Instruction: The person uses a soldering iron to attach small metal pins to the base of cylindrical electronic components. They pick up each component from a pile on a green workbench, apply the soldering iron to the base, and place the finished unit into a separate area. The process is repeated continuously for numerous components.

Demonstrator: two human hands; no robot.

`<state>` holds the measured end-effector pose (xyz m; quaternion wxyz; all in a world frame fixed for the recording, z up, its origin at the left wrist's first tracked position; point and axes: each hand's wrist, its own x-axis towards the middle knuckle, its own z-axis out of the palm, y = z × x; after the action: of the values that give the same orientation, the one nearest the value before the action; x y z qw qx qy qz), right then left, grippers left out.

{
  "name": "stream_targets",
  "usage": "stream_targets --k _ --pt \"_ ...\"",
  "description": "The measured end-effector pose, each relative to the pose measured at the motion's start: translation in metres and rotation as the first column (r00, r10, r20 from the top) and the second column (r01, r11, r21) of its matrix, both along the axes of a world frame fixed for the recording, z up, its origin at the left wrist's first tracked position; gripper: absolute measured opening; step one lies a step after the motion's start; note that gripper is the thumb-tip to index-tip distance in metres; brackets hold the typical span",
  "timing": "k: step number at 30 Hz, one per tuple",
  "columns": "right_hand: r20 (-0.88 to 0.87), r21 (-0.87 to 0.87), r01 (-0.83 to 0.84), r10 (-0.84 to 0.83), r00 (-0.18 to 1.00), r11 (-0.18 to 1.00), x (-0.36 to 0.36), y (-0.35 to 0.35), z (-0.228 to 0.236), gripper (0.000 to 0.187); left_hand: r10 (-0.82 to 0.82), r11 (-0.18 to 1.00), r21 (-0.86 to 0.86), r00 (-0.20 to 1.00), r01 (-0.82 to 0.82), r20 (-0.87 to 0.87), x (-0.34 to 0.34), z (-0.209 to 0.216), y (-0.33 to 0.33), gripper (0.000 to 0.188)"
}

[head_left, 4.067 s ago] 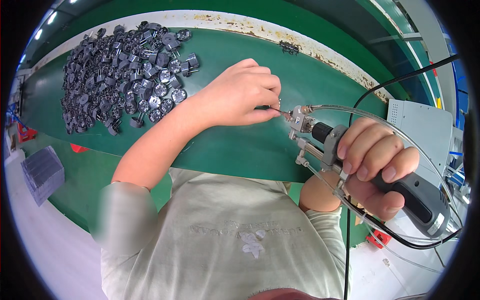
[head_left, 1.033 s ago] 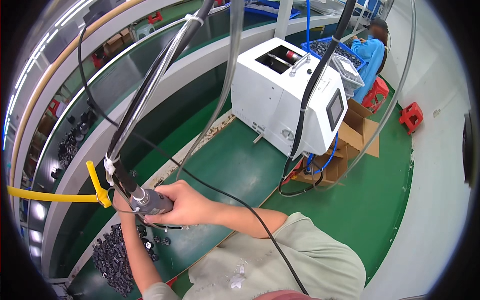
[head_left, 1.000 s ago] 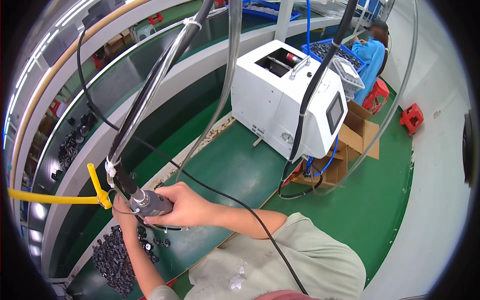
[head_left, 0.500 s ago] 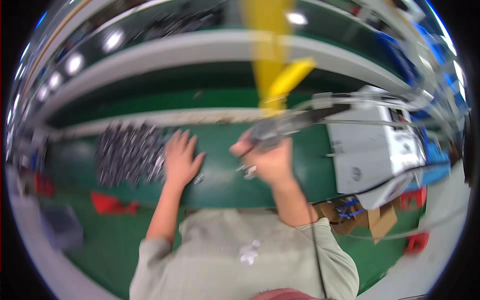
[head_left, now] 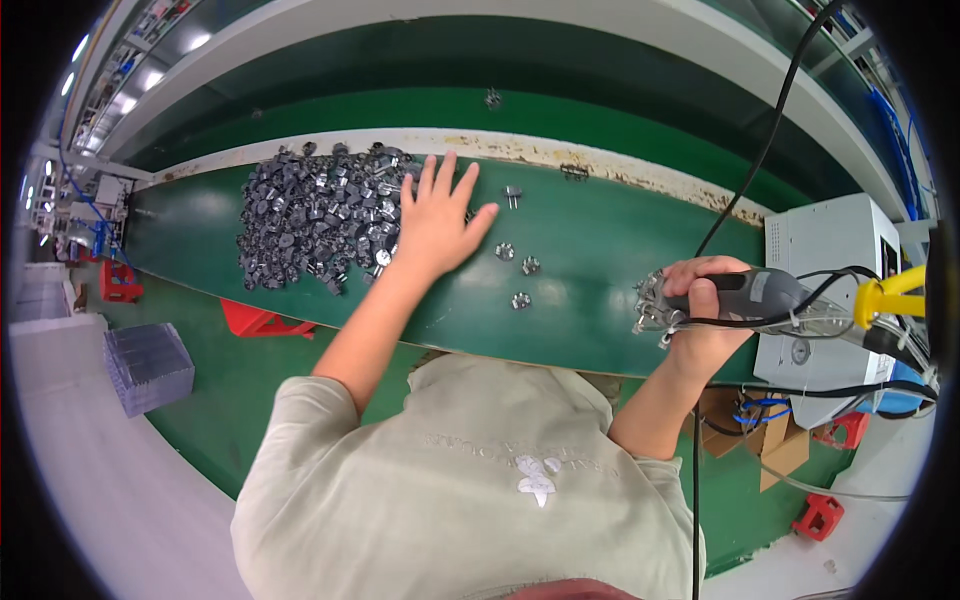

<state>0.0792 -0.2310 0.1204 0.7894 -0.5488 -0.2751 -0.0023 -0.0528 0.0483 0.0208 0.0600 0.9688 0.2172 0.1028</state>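
Observation:
My left hand (head_left: pixel 434 226) lies with fingers spread on the green worktop, at the right edge of a heap of small dark parts with shiny metal legs (head_left: pixel 320 215). To the right, my right hand (head_left: pixel 706 312) is closed around a dark grey handheld power tool (head_left: pixel 765 294) with a cord. A cluster of small metal parts (head_left: pixel 652 304) shows at the fingertips of that hand; whether the fingers pinch them too is partly hidden. Several loose parts lie between my hands, including one with legs (head_left: pixel 513 196) and a round one (head_left: pixel 521 300).
A white machine (head_left: pixel 825 240) stands at the worktop's right end, close to the tool. A black cable (head_left: pixel 770 140) hangs down beside my right hand. Along the back runs a pale, worn ledge (head_left: pixel 640 190). Red stools (head_left: pixel 820 517) and an open cardboard box (head_left: pixel 785 445) are on the floor.
The view has shifted and become sharp. My right hand has moved to the right with the power tool, farther from my left hand. The left hand remains spread beside the heap.

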Motion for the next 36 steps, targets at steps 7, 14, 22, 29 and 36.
stream_targets --k 7,14,22,29,36 --pt "0.047 0.128 -0.316 0.312 0.949 0.94 0.008 0.015 -0.015 0.033 -0.132 0.986 -0.11 0.991 0.129 -0.025 -0.031 0.012 -0.012 0.06" --pt "0.037 -0.166 -0.137 0.145 0.989 0.977 0.008 0.05 0.002 0.033 -0.57 0.775 -0.328 0.821 0.54 0.004 -0.016 0.031 -0.062 0.07" --pt "-0.057 0.174 0.017 -0.007 0.998 0.985 0.032 0.0 0.014 0.028 -0.57 0.815 -0.139 0.821 0.563 -0.018 0.013 -0.006 -0.066 0.061" --pt "-0.041 -0.036 -0.074 0.073 0.997 0.997 0.029 0.003 0.027 0.016 -0.328 0.942 -0.036 0.938 0.334 0.113 0.026 -0.005 -0.039 0.066" --pt "-0.007 0.193 -0.466 0.476 0.88 0.864 0.028 0.033 0.004 0.022 -0.319 0.925 -0.173 0.938 0.339 0.132 -0.001 -0.001 -0.026 0.052"
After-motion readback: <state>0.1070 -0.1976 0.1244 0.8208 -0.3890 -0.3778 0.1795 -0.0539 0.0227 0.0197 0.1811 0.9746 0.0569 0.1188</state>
